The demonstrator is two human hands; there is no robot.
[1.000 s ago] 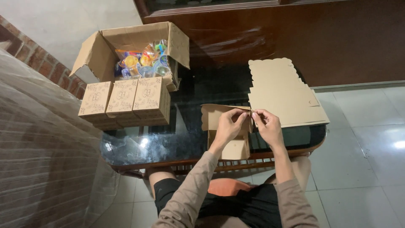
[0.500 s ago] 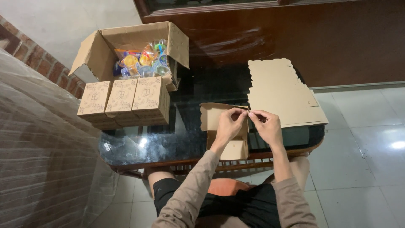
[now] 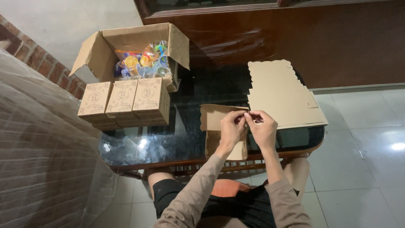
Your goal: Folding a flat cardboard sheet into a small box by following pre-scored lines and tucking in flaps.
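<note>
A plain brown half-folded carton [image 3: 217, 126] sits at the near edge of the glass table [image 3: 185, 139], its long axis running toward the person. The left hand [image 3: 231, 130] and right hand [image 3: 263, 130] pinch its top flap, apparently; fingertips overlap. Flat blanks [image 3: 282, 95] lie just right; finished boxes [image 3: 126, 103] well left.

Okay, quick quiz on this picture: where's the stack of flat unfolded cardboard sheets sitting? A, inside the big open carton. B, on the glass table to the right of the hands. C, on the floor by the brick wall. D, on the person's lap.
B: the flat cardboard sheets lie on the dark glass table, to the right of the left hand and right hand, which work on a half-folded small box.
</note>
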